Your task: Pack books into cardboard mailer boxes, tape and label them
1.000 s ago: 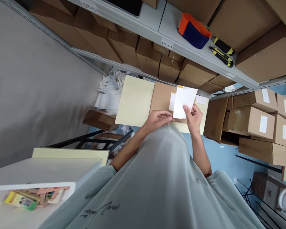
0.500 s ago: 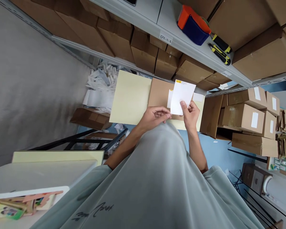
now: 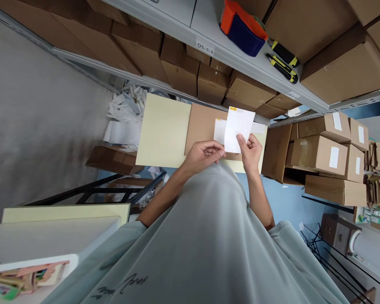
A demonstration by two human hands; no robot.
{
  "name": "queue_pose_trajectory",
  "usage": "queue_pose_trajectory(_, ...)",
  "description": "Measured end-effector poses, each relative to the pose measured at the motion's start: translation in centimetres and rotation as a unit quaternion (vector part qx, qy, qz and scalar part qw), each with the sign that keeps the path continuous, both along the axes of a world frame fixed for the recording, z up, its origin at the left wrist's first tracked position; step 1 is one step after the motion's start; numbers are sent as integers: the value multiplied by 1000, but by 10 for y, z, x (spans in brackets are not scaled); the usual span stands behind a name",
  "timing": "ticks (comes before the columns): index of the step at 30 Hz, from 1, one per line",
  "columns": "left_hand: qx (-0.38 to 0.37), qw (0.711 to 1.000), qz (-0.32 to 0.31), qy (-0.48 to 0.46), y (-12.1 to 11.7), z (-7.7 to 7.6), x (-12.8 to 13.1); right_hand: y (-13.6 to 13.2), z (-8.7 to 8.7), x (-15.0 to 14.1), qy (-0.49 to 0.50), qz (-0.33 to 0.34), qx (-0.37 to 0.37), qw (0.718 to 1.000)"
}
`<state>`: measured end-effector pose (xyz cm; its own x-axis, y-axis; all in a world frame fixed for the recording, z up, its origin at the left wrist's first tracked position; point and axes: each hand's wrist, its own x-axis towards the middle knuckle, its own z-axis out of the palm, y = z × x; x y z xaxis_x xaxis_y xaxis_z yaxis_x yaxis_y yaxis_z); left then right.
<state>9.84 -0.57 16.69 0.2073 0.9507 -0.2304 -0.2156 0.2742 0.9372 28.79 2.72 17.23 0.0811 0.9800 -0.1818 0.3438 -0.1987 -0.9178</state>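
Note:
My right hand (image 3: 251, 153) pinches the lower edge of a white paper label (image 3: 239, 128) with a small yellow mark at its top, holding it upright in front of me. My left hand (image 3: 205, 155) is curled with its fingertips at the label's lower left corner; what it holds, if anything, is hidden. Below the hands lies a brown cardboard box (image 3: 203, 126) with a white sticker (image 3: 219, 131) on it, resting on a pale yellow table (image 3: 163, 131).
Grey metal shelves (image 3: 209, 46) hold many brown cartons, an orange and blue tape dispenser (image 3: 242, 29) and two yellow-black utility knives (image 3: 281, 61). Labelled cartons (image 3: 327, 156) stack at the right. White paper scraps (image 3: 125, 116) pile by the grey wall. A white table (image 3: 47, 240) is near left.
The view has drifted, so everything sits a little further left and down. Both hands keep the same hold on the label.

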Motion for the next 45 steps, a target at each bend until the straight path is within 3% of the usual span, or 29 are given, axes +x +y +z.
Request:
queue_pose_trajectory(3, 8, 1000, -5, 6, 3, -2, 12, 5, -11, 9, -11, 17, -32, 999)
queue_pose_trajectory(6, 21, 1000, 12, 19, 6, -4, 24, 7, -16, 19, -87, 47, -23, 995)
queue_pose_trajectory(8, 35, 998, 29, 38, 7, -6, 32, 5, -12, 27, -116, 64, 11, 991)
queue_pose_trajectory(14, 75, 990, 26, 120, 10, -9, 48, -9, 16, 49, 13, 154, 9, 988)
queue_pose_trajectory(17, 78, 987, 15, 143, 11, -7, 54, -11, 19, 55, 14, 142, 14, 990)
queue_pose_trajectory(21, 87, 983, 5, 160, 11, -3, 60, -9, 11, 60, 8, 133, 4, 991)
queue_pose_trajectory(26, 74, 988, 12, 136, 9, -13, 58, -9, 2, 62, 3, 107, -27, 994)
queue_pose_trajectory(34, 53, 992, 25, 107, -6, -20, 29, -15, 5, 27, -6, 148, -54, 987)
queue_pose_trajectory(39, 17, 997, 36, 70, -14, -27, -6, -17, -5, -4, 4, 120, -82, 989)
queue_pose_trajectory(42, -54, 997, 30, -44, -19, -40, -35, -17, -11, -14, 16, 64, -114, 991)
queue_pose_trajectory(45, -133, 975, 49, -173, -23, -54, -71, -20, -13, -19, 39, -4, -131, 991)
